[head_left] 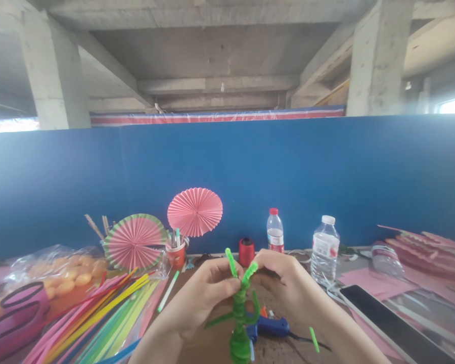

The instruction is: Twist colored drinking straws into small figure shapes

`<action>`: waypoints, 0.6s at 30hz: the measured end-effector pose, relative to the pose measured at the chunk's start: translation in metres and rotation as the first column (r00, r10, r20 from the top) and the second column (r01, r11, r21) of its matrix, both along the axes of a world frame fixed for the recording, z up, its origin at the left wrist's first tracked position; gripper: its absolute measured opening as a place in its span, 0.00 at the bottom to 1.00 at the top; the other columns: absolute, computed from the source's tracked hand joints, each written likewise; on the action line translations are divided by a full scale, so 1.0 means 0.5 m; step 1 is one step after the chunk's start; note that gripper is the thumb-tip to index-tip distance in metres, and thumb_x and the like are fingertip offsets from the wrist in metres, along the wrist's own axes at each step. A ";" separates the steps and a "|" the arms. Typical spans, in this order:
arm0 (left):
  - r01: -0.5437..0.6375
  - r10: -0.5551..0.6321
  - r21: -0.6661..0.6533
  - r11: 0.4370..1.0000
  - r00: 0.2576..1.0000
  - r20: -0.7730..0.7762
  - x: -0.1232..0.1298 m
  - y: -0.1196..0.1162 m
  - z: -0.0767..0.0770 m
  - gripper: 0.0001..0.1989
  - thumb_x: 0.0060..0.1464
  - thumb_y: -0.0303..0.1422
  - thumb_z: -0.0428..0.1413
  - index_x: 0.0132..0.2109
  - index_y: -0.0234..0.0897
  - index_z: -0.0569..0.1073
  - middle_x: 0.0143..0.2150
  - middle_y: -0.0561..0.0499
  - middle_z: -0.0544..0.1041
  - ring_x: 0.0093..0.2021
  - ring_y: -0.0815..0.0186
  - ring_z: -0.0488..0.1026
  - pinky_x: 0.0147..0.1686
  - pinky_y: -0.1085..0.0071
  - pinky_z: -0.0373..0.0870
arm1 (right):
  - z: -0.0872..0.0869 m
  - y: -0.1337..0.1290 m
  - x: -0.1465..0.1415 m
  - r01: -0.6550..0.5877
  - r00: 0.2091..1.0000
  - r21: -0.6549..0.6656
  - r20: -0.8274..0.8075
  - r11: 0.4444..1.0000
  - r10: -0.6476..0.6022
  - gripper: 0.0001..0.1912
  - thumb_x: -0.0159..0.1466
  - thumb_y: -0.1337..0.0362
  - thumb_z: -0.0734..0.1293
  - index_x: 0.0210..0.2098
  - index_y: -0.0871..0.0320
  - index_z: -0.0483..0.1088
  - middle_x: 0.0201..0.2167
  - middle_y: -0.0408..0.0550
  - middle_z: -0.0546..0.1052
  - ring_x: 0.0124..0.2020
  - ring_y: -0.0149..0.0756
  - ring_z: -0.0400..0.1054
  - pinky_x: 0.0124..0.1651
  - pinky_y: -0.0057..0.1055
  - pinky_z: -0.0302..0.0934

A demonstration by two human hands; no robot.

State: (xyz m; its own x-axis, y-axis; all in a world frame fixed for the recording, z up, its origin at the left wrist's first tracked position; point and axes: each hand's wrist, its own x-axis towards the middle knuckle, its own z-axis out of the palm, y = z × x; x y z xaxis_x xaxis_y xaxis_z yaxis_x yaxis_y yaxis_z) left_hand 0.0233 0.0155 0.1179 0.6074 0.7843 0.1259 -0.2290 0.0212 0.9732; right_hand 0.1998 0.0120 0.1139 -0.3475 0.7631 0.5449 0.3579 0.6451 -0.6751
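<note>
A green pipe-cleaner figure [239,318] stands upright in front of me, with a coiled body, two short prongs at its top and thin strands sticking out at the sides. My left hand [210,289] is closed, thumb and finger pinching the figure just below the left prong. My right hand [284,275] curls round the right prong, its fingers bent against it; their tips are partly hidden behind the green fuzz. Beyond the figure lies a blue glue gun [271,326] with a dark cord. A short loose green piece [314,339] is beside my right forearm.
Bundled coloured pipe cleaners [109,323] and a bag of orange balls [68,273] lie at left. Pink paper fans [195,211], a red spool [246,252] and bottles [325,250] line the back before a blue partition [227,167]. A phone [387,323] rests at right.
</note>
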 end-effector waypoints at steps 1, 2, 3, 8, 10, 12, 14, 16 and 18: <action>0.000 0.000 0.000 1.000 1.000 -0.017 0.001 0.002 -0.003 0.03 0.49 0.29 0.55 0.34 0.34 0.71 0.28 0.51 0.71 0.27 0.68 0.71 0.32 0.69 0.66 | 0.002 0.001 0.002 0.008 0.999 0.043 0.032 0.999 -0.010 0.09 0.59 0.71 0.59 0.27 0.57 0.68 0.24 0.41 0.70 0.25 0.30 0.64 0.28 0.25 0.57; 0.001 -0.001 0.004 1.000 0.999 -0.034 0.002 0.004 -0.007 0.03 0.48 0.29 0.56 0.33 0.33 0.70 0.27 0.51 0.71 0.26 0.69 0.71 0.30 0.70 0.66 | 0.004 0.002 0.004 0.017 0.998 0.088 0.064 0.996 -0.023 0.09 0.59 0.71 0.59 0.28 0.56 0.68 0.25 0.42 0.70 0.27 0.30 0.64 0.30 0.25 0.58; 0.004 -0.004 0.012 1.000 0.998 -0.057 0.002 0.007 -0.011 0.04 0.48 0.30 0.56 0.32 0.33 0.70 0.25 0.51 0.70 0.25 0.69 0.70 0.28 0.72 0.65 | 0.005 0.005 0.007 0.032 0.994 0.128 0.098 0.991 -0.045 0.09 0.59 0.72 0.59 0.28 0.56 0.69 0.26 0.42 0.70 0.28 0.30 0.64 0.32 0.26 0.58; -0.050 0.080 0.131 0.990 0.968 -0.239 0.000 0.030 -0.034 0.08 0.43 0.32 0.59 0.29 0.30 0.72 0.25 0.49 0.72 0.26 0.69 0.69 0.29 0.73 0.64 | -0.001 0.017 0.025 0.132 0.931 0.203 0.312 0.970 -0.192 0.08 0.58 0.71 0.61 0.26 0.56 0.69 0.25 0.41 0.69 0.28 0.29 0.62 0.31 0.25 0.55; -0.093 0.169 0.227 0.969 0.923 -0.345 0.000 0.040 -0.044 0.08 0.42 0.33 0.59 0.29 0.30 0.73 0.25 0.50 0.72 0.25 0.70 0.68 0.28 0.73 0.63 | -0.004 0.017 0.031 0.160 0.902 0.211 0.365 0.964 -0.229 0.07 0.57 0.71 0.61 0.25 0.57 0.68 0.24 0.40 0.68 0.26 0.28 0.61 0.29 0.24 0.53; -0.109 0.243 0.312 0.944 0.867 -0.434 0.004 0.045 -0.052 0.09 0.42 0.34 0.57 0.28 0.30 0.75 0.24 0.51 0.72 0.24 0.71 0.66 0.25 0.75 0.61 | -0.006 0.014 0.032 0.193 0.887 0.203 0.381 0.960 -0.259 0.07 0.55 0.71 0.62 0.23 0.57 0.67 0.23 0.40 0.69 0.25 0.28 0.60 0.27 0.24 0.52; -0.140 0.300 0.345 0.928 0.828 -0.473 0.011 0.046 -0.056 0.09 0.42 0.34 0.57 0.27 0.31 0.75 0.23 0.51 0.72 0.22 0.72 0.64 0.23 0.75 0.59 | -0.007 0.011 0.029 0.228 0.889 0.183 0.363 0.956 -0.281 0.07 0.53 0.72 0.63 0.21 0.57 0.67 0.21 0.40 0.69 0.24 0.28 0.60 0.26 0.24 0.51; -0.203 0.350 0.332 0.921 0.808 -0.475 0.020 0.042 -0.054 0.09 0.40 0.34 0.57 0.26 0.31 0.75 0.22 0.51 0.72 0.22 0.72 0.63 0.22 0.75 0.58 | -0.009 0.008 0.022 0.253 0.902 0.161 0.317 0.954 -0.293 0.07 0.51 0.73 0.63 0.20 0.57 0.67 0.20 0.39 0.69 0.24 0.28 0.60 0.26 0.24 0.50; -0.274 0.382 0.288 0.917 0.809 -0.447 0.028 0.038 -0.050 0.09 0.37 0.33 0.59 0.25 0.30 0.75 0.21 0.52 0.71 0.22 0.72 0.63 0.23 0.75 0.57 | -0.010 0.007 0.016 0.266 0.918 0.139 0.264 0.954 -0.295 0.07 0.50 0.73 0.63 0.20 0.56 0.69 0.20 0.39 0.69 0.23 0.28 0.60 0.26 0.24 0.51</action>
State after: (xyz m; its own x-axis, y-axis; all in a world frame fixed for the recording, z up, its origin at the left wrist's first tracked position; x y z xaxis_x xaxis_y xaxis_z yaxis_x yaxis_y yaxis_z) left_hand 0.0372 0.0344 0.0928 0.3419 0.9377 0.0614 0.3151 -0.1760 0.9326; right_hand 0.2076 0.0154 0.1089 -0.2755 0.7991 0.5343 0.6981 0.5484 -0.4603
